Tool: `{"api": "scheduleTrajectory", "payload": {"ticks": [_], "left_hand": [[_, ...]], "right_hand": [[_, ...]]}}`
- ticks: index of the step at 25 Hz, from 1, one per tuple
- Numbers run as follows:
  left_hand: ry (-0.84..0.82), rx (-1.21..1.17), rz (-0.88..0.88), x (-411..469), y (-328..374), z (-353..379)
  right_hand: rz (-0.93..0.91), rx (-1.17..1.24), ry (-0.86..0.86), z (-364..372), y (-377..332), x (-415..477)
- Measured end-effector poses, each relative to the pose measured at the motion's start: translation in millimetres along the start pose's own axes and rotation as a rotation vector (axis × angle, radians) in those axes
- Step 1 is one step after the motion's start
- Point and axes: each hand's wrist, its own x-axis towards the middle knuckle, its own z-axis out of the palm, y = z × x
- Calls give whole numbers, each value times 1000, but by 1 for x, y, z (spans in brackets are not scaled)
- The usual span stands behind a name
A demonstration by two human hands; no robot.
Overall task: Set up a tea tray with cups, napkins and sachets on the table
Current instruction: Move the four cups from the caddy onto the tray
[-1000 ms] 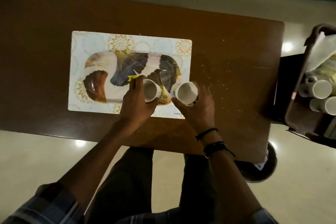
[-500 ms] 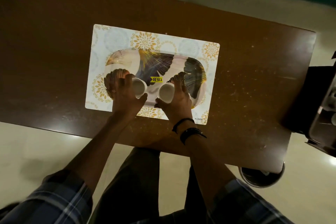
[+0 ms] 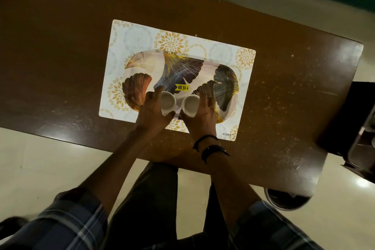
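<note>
Both forearms reach forward over the table edge; the left hand (image 3: 152, 111) wraps 1 white cup (image 3: 167, 102), the right hand (image 3: 201, 112) wraps the other cup (image 3: 190, 104) (rims side by side, nearly touching) over the near part of the leaf-patterned tray (image 3: 182, 69) on the placemat (image 3: 140, 36)

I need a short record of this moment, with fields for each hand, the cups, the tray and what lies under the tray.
left hand: shut on left cup
right hand: shut on right cup
cups: two, white, side by side, apart, over the tray's near edge
tray: oval, leaf print, yellow price sticker
under tray: patterned placemat on brown table
napkins, sachets: none in view
</note>
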Motion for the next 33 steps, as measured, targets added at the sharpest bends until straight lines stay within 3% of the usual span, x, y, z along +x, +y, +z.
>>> {"api": "scheduleTrajectory", "payload": {"ticks": [10,17,23,27,33], "left_hand": [[-39,84,-27,-14,20,-6],[-87,94,93,-19,101,6],[-162,14,294,-24,214,63],[-301,31,410,-30,285,127],[-393,107,551,-40,370,219]], "right_hand": [[-15,52,-105,-16,9,-6],[56,243,147,-89,43,-8],[194,340,331,-190,128,-11],[316,408,441,-258,202,-21],[509,324,563,-334,316,-29]]}}
